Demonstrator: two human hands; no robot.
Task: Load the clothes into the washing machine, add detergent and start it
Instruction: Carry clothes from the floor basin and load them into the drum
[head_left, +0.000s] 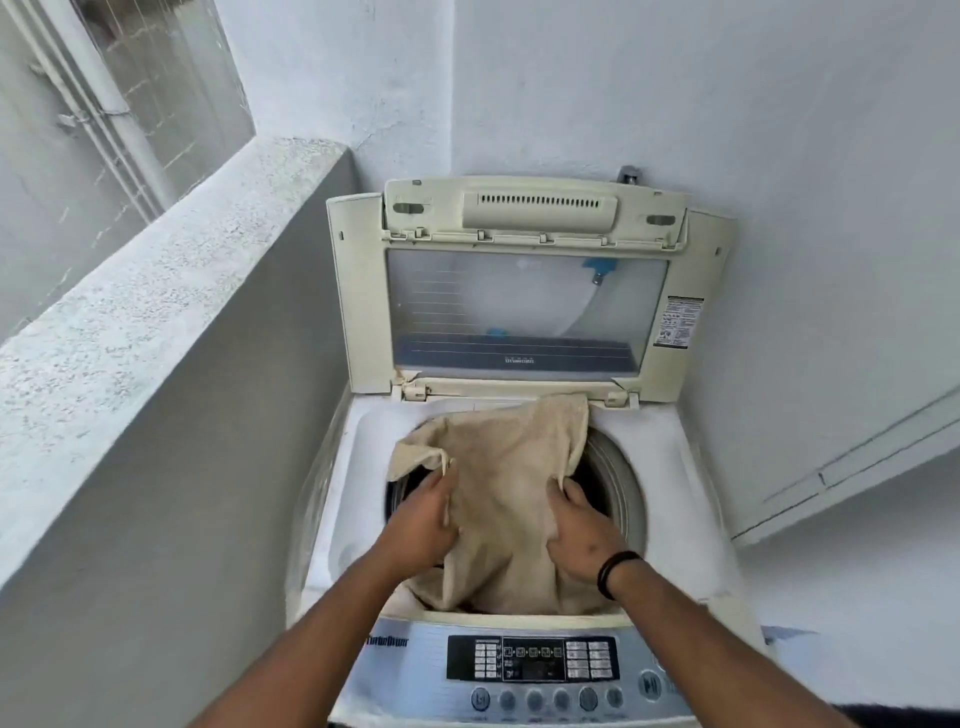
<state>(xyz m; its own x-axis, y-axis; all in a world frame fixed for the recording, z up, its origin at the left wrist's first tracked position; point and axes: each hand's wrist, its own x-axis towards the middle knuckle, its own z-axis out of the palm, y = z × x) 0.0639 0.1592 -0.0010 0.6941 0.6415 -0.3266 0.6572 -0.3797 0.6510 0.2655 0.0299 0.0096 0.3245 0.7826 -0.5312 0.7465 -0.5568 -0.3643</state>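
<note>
A top-loading washing machine (358, 467) stands in front of me with its lid (524, 301) folded up against the wall. A beige towel (504, 499) is spread over the drum opening, its far corner lying on the rim near the lid hinge. My left hand (423, 519) pinches the towel's left edge. My right hand (576, 535) grips the towel's right edge. The drum (618, 483) shows as a dark gap to the right of the towel. Some darker fabric peeks out under the towel's near edge.
The control panel (535, 660) with its buttons runs along the machine's near edge. A low grey concrete wall (171, 322) runs close on the left and a white wall (779, 156) stands behind and to the right. No detergent is in view.
</note>
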